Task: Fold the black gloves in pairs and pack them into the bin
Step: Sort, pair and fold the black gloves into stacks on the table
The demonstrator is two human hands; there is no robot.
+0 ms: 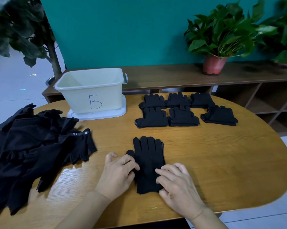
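Note:
A pair of black gloves (147,161) lies flat on the wooden table (222,162), fingers pointing away from me. My left hand (118,174) holds the pair's left edge near the thumb, fingers curled onto the fabric. My right hand (175,182) presses on the cuff end at the right, fingers bent over its edge. Several folded glove pairs (182,109) sit in two rows further back. A heap of loose black gloves (32,146) covers the table's left side. The pale bin (91,91), marked with a blue "B", stands on its lid at the back left.
A potted plant (220,38) in a red pot stands on the low brown shelf behind the table. A dark-leaved tree (23,30) rises at the far left. The table's rounded edge curves off to the right.

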